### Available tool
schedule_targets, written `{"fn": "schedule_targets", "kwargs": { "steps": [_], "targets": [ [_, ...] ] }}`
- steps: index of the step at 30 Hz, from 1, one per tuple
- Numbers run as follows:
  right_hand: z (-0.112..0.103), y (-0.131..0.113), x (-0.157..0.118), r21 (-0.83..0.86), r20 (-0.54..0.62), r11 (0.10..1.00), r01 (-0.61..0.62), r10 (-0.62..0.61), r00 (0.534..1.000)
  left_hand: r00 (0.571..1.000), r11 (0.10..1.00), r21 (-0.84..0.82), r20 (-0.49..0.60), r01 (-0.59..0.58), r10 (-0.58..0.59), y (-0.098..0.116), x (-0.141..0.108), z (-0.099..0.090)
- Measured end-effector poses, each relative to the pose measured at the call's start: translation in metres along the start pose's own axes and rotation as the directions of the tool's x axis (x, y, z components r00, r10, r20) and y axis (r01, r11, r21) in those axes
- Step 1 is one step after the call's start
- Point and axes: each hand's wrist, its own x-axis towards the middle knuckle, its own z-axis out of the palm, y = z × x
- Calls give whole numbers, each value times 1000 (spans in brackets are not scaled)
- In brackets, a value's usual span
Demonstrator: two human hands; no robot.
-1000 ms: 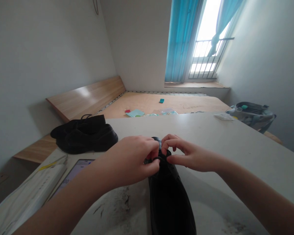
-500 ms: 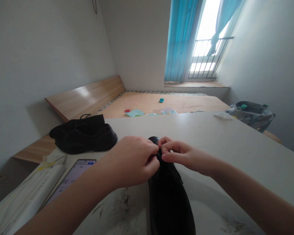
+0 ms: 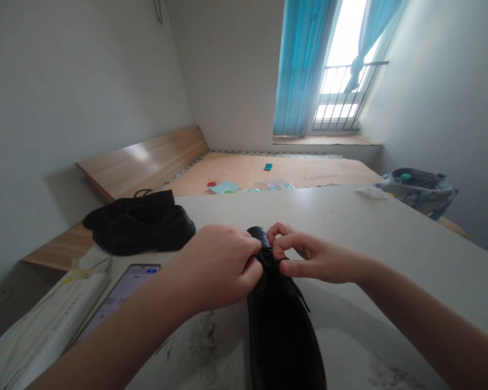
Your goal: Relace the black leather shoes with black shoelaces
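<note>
A black shoe [image 3: 287, 336] stands on the white table with its toe pointing away from me and its opening towards me. Over its lacing area, my left hand [image 3: 228, 265] is closed, its fingertips pinching the black shoelace near the tongue. My right hand [image 3: 303, 254] is on the other side, with thumb and bent fingers closed on a loop of the shoelace [image 3: 303, 300], whose loose end hangs along the shoe's right side. The fingers partly hide the lacing.
More black shoes [image 3: 142, 225] lie at the table's left edge. A phone [image 3: 122, 295] showing a timer and a white box [image 3: 52, 325] are at left. Beyond the white table [image 3: 341, 216] is a bed board with small packets; a bag [image 3: 421, 187] stands at right.
My right hand has moved slightly right, away from my left hand, drawing the lace out. The left hand stays nearly in place.
</note>
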Motion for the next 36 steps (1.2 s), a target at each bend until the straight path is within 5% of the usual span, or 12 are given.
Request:
{"fn": "schedule_targets", "kwargs": {
  "steps": [4, 16, 21, 25, 32, 34, 36],
  "targets": [
    [3, 2, 4, 156, -16, 987, -24, 27, 1000, 1000, 1000, -21, 14, 0, 0, 0, 1, 0],
    [-3, 12, 4, 244, 61, 968, 55, -72, 996, 994, 987, -151, 101, 61, -45, -4, 4, 0],
    [0, 0, 1, -116, -51, 992, 55, -62, 997, 994, 987, -142, 93, 76, -63, -9, 4, 0],
    [4, -12, -1, -446, -141, 894, 31, -104, 984, 996, 990, -121, 73, 69, -61, -8, 2, -3],
    [3, -4, 3, 87, -41, 996, -15, 19, 999, 996, 994, -106, 80, 32, -24, -5, 4, -4],
    [5, -3, 4, 111, -43, 994, -23, 28, 999, 995, 992, -124, 101, 32, -19, -6, 5, -3],
    [6, -3, 5, -43, -118, 999, -6, 1, 993, 993, 989, -142, 119, 37, -20, -7, 6, -1]
  ]
}}
